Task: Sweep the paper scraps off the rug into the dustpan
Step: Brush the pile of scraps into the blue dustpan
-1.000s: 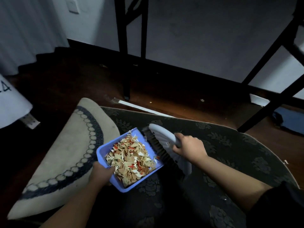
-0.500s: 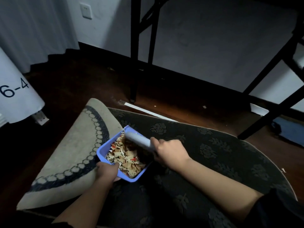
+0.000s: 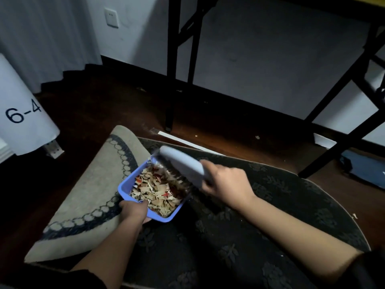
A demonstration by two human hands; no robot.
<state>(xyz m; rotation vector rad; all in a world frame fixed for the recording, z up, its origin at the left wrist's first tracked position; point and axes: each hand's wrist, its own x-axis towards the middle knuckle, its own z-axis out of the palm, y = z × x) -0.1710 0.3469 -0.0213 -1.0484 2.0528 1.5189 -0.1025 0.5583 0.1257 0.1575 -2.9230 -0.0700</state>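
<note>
Since the earlier frame the brush (image 3: 183, 167) has lifted from down among the scraps to lie tilted across the far right rim of the dustpan (image 3: 125, 185), its dark bristles facing into the pan; its outline is smeared by motion. The right hand (image 3: 226, 185) has its grip curled tight round the pale handle of the brush, fingers wrapped and thumb on top. The left hand (image 3: 134, 210) grips the near left edge of the dustpan, thumb hooked over the rim and the fingers hidden under it. There is one blue dustpan, one brush, and one heap of paper scraps (image 3: 156, 189), tan with a few red pieces, too many to count, all lying inside the pan. The pan is held just above the dark patterned rug (image 3: 250, 236), whose left corner is folded back to show a pale underside (image 3: 87, 195) with a dark scalloped ring. A few stray scraps (image 3: 257, 137) lie on the wooden floor beyond the rug.
</note>
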